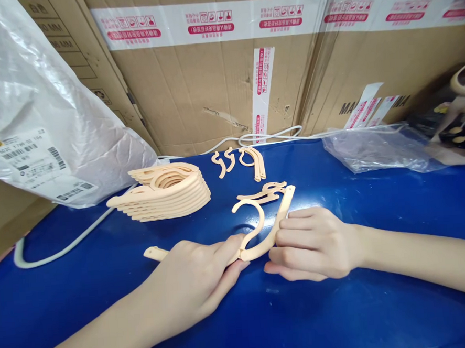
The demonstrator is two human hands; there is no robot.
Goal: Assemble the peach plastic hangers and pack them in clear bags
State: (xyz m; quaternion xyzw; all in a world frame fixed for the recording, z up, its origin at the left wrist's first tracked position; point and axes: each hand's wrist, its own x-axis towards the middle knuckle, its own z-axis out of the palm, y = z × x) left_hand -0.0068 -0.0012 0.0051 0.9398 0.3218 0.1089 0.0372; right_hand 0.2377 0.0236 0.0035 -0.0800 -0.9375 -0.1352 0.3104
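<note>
A cream plastic folding hanger (273,237) is held between my two hands above the blue table, its hook curving up and to the left. My left hand (201,273) grips it near the middle joint, and one arm of the hanger pokes out past the knuckles on the left. Around the raised right arm of the hanger, the fingers of my right hand (313,245) are closed. Just behind lies another hanger piece (261,196). A neat stack of cream hangers (163,194) sits to the left.
Small hook pieces (224,161) and folded arm pieces (257,164) lie at the back of the blue table (265,319). A clear plastic bag (372,147) rests at the back right. Cardboard boxes (196,92), a white parcel (48,117) and a white cable (82,235) border the table.
</note>
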